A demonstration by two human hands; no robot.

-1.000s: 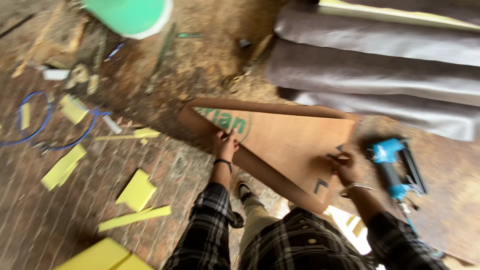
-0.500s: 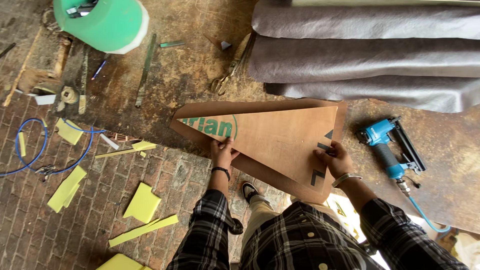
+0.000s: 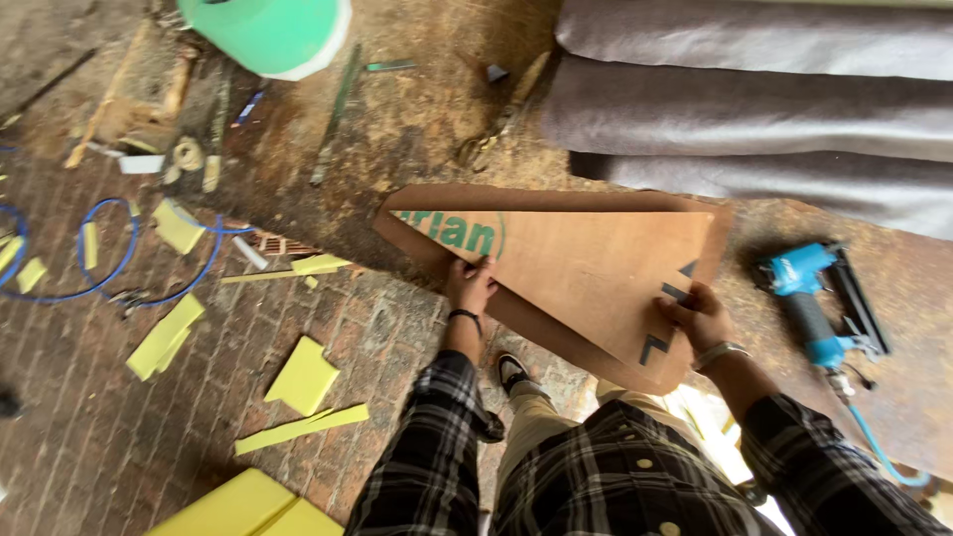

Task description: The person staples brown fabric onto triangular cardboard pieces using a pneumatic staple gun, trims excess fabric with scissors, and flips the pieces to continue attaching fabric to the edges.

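Both my hands pinch the brown triangular cardboard sheet (image 3: 586, 273), long axis left-right: left hand (image 3: 470, 285) near its tip, right hand (image 3: 700, 318) at the wide end

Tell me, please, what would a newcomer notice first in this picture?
First, the big brown cardboard piece in the middle, held over the floor by the left hand at its lower edge and the right hand near its black marks. Next, the blue nail gun lying at the right, and the yellow foam scraps scattered over the brick floor at the left.

Blue nail gun (image 3: 816, 308) w/ hose, green tub (image 3: 268, 35), yellow foam scraps (image 3: 303, 377), grey rolls (image 3: 754, 99), prob. fabric.
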